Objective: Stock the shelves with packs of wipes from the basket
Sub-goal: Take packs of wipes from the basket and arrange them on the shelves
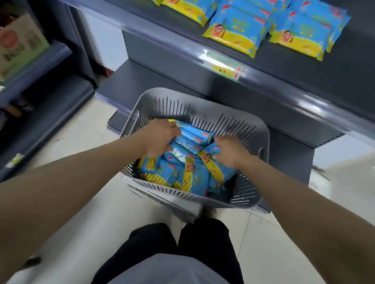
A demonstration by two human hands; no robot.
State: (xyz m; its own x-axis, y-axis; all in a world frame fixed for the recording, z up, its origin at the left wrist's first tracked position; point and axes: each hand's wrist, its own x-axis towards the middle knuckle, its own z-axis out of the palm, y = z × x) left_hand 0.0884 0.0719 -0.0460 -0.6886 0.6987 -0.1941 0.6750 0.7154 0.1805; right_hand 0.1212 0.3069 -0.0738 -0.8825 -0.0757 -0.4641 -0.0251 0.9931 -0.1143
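A grey slotted plastic basket (245,133) stands on the floor in front of me, filled with several blue and yellow packs of wipes (186,171). Both my hands reach down into it. My left hand (160,137) grips packs at the left of the pile, fingers curled over them. My right hand (228,150) grips packs at the right of the pile. Between the hands a bunch of packs (195,140) is squeezed together. On the dark shelf (321,85) above, more of the same packs (235,31) lie in stacked rows.
The shelf's front rail carries a yellow price tag (225,72). A lower shelf board (155,81) lies behind the basket. At the left stands another shelf unit holding a cardboard box (12,45). Pale floor tiles (274,249) surround my legs.
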